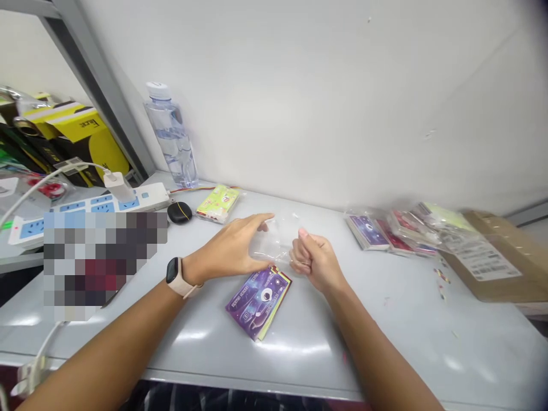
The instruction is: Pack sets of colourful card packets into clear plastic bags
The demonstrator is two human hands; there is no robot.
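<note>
A clear plastic bag (274,238) is held up between my two hands above the desk. My left hand (233,246), with a watch on its wrist, is curved in a wide C around the bag's left side, thumb and fingers at its edges. My right hand (314,257) is closed in a fist at the bag's right side, thumb on top, gripping it. Just below the hands lies a small stack of cards (260,302) on the desk, a purple space-themed one on top and yellow edges showing beneath.
Behind my left hand are a wrapped green card pack (218,203), a black oval case (180,213) and a water bottle (172,140). A power strip (149,197) stands left. Wrapped card packs (369,231) and a cardboard box (492,262) lie right.
</note>
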